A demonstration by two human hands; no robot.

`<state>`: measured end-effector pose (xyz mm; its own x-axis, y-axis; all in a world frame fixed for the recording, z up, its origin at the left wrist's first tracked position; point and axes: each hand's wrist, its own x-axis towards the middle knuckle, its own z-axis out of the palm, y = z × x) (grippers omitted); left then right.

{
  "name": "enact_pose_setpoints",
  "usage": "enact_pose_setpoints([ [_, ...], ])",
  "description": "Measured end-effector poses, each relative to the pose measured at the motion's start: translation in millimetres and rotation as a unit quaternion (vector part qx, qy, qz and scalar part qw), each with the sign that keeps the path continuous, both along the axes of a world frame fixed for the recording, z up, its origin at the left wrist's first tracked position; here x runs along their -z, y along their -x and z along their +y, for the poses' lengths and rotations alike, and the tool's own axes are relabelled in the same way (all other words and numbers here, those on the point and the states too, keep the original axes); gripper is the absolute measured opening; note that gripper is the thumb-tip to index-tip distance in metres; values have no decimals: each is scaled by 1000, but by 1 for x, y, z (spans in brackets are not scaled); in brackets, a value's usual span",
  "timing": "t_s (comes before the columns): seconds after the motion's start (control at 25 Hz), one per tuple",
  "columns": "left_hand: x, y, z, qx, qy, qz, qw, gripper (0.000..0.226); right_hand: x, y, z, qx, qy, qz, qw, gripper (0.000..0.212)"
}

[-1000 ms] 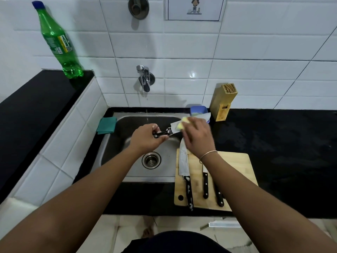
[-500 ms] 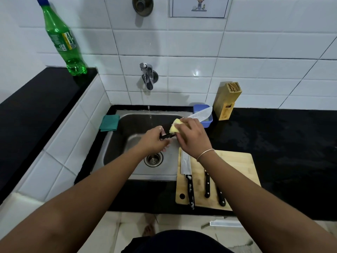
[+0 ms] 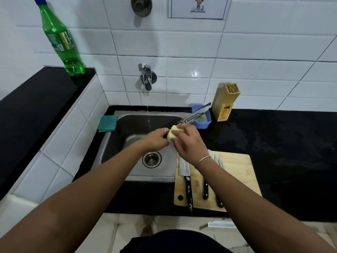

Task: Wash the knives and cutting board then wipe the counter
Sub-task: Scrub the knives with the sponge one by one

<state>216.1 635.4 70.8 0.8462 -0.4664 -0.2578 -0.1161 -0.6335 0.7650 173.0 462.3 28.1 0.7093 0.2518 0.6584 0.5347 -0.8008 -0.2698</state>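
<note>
Fingers: the left hand (image 3: 155, 139) is closed round the handle of a knife (image 3: 194, 115); the right hand (image 3: 189, 143) pinches a yellow sponge (image 3: 172, 134) against the knife at the handle end.
Bottle: a green bottle (image 3: 60, 41) stands on the raised ledge at far left, away from the work.
Cloth: a green cloth (image 3: 107, 122) lies on the left rim of the sink (image 3: 127, 125), untouched; it looks like the wipe for the counter later.
Tap: the tap (image 3: 146, 77) runs a thin stream into the sink, just left of the hands.
Change: a second ago the sponge sat out on the blade; now it is down by the handle, and the blade rises bare and soapy toward the blue tub (image 3: 202, 120).
Meaning: this knife seems scrubbed along its length; rinsing under the stream looks the likely next step.
Board: the board (image 3: 235, 172) lies on the counter (image 3: 291, 143) right of the sink, carrying three more knives (image 3: 187, 189); one handle shows suds.
Block: the knife block (image 3: 226, 101) stands behind, by the wall.
Progress: early; board and counter are not yet done.
</note>
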Motion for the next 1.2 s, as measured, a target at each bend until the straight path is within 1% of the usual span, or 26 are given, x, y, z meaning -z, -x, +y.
enact_pose_setpoints([
  [0.04, -3, 3, -4, -8, 55, 56, 997, 17, 1, 0, 3, 27, -41, 20, 999, 24],
  [0.08, -5, 5, -7, -37, 123, 117, 985, 13, 0, 1, 8, 55, -91, 41, 993, 25],
  [0.12, -7, 7, -11, -74, 193, 170, 964, 8, -1, 2, 14, 78, -143, 59, 985, 26],
  [0.16, -6, 8, -14, -112, 255, 208, 938, 19, -1, 3, 21, 95, -188, 70, 975, 25],
  [0.2, -5, 8, -18, -152, 298, 237, 912, 38, -1, 5, 28, 101, -220, 82, 967, 24],
  [0.24, -3, 7, -22, -192, 327, 261, 888, 52, 0, 8, 33, 96, -239, 99, 961, 24],
  [0.28, -1, 7, -27, -230, 345, 278, 867, 55, 3, 13, 36, 84, -247, 122, 958, 24],
  [0.36, 6, 7, -37, -295, 361, 299, 833, 41, 9, 24, 36, 61, -241, 167, 954, 24],
  [0.44, 15, 8, -44, -330, 383, 310, 805, 29, 13, 32, 30, 74, -254, 203, 943, 23],
  [0.48, 19, 10, -48, -335, 398, 316, 793, 28, 14, 33, 26, 99, -282, 223, 928, 20],
  [0.52, 22, 11, -52, -334, 422, 321, 780, 27, 14, 32, 22, 132, -320, 253, 903, 17],
  [0.6, 26, 15, -62, -323, 465, 320, 760, 24, 12, 30, 14, 175, -400, 357, 826, 13],
  [0.64, 27, 16, -66, -320, 465, 312, 764, 24, 12, 30, 8, 164, -429, 416, 785, 13],
  [0.68, 30, 18, -70, -320, 448, 296, 780, 24, 14, 33, 2, 135, -451, 470, 747, 13],
  [0.72, 35, 20, -72, -322, 422, 280, 800, 25, 16, 38, -7, 101, -464, 510, 717, 14],
  [0.76, 40, 24, -75, -325, 394, 268, 817, 24, 18, 43, -18, 77, -472, 528, 702, 15],
  [0.8, 45, 30, -77, -331, 368, 266, 827, 23, 21, 48, -29, 73, -483, 526, 696, 15],
  [0.88, 54, 43, -83, -350, 332, 285, 828, 21, 27, 57, -50, 112, -540, 484, 679, 16],
  [0.96, 62, 60, -94, -368, 315, 299, 822, 23, 33, 66, -67, 158, -596, 449, 647, 13],
  [1.0, 66, 69, -99, -377, 307, 301, 820, 23, 36, 69, -73, 168, -607, 443, 638, 13],
  [1.04, 70, 77, -104, -386, 287, 295, 825, 23, 39, 72, -78, 176, -604, 444, 638, 14],
  [1.08, 76, 85, -106, -390, 240, 272, 846, 23, 41, 75, -81, 181, -597, 445, 643, 15],
  [1.12, 82, 92, -106, -378, 162, 228, 883, 27, 42, 77, -85, 184, -592, 443, 647, 15],
  [1.16, 88, 99, -104, -342, 59, 162, 924, 31, 42, 79, -87, 184, -592, 440, 650, 15],
  [1.2, 93, 106, -102, -290, -47, 90, 952, 34, 42, 80, -88, 184, -592, 436, 652, 15],
])
